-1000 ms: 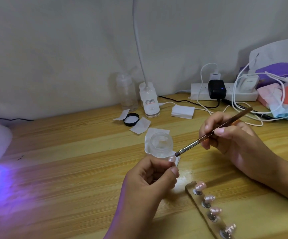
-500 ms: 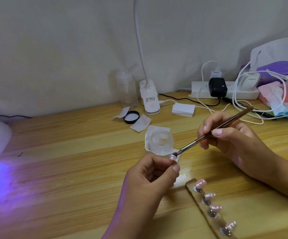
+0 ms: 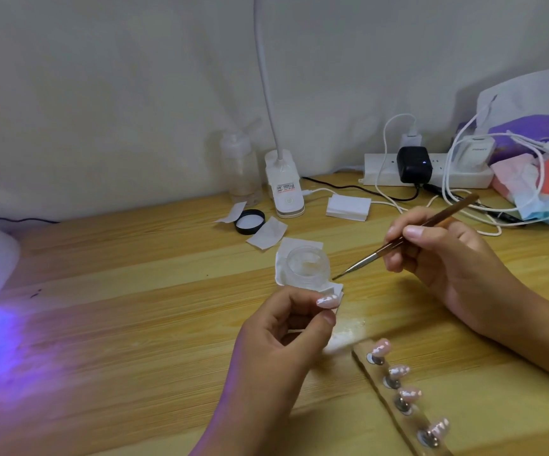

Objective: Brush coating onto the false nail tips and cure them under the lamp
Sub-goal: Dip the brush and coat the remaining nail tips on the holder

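Wooden desk (image 3: 135, 291): right hand (image 3: 447, 258) pinching brush (image 3: 398, 245) now lifts it off the nail tip (image 3: 327, 301) pinched by left hand (image 3: 286, 327), toward jar (image 3: 307, 264), likely reloading coating.

I see a plain off-white wall (image 3: 118, 77) behind a light wooden desk (image 3: 135, 307) with the grain running left to right. A white gooseneck lamp (image 3: 284, 189) stands near the wall, its neck rising out of view. Violet light (image 3: 0, 340) washes over the desk's left side.
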### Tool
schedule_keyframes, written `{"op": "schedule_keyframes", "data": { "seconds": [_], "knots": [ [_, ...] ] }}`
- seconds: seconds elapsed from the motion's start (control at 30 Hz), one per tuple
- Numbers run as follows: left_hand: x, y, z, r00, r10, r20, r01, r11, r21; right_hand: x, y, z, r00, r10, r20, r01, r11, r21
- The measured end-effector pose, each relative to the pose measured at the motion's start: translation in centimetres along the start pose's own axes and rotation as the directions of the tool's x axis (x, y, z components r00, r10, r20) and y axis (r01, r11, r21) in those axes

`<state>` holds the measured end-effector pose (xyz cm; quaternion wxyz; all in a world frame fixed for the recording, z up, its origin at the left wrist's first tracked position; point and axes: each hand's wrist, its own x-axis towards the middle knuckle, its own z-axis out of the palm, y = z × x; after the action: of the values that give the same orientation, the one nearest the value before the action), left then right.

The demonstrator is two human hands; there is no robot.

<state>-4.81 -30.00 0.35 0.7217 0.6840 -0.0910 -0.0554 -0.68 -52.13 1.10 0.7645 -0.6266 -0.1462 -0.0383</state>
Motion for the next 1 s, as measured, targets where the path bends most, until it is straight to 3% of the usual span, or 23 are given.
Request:
{"op": "schedule_keyframes", "data": {
  "seconds": [0.77,1.0],
  "knots": [
    [-0.11,0.05,0.2,0.999,0.016,0.042,-0.018,0.999,0.046,-0.33,-0.49,0.63,0.99,0.076,0.12,-0.077,0.997,0.005],
    [-0.14,-0.03,0.17,0.999,0.0,0.045,-0.001,0.999,0.038,-0.13,-0.36,0.37,0.997,0.079,0.017,-0.08,0.994,0.068]
  ]
}}
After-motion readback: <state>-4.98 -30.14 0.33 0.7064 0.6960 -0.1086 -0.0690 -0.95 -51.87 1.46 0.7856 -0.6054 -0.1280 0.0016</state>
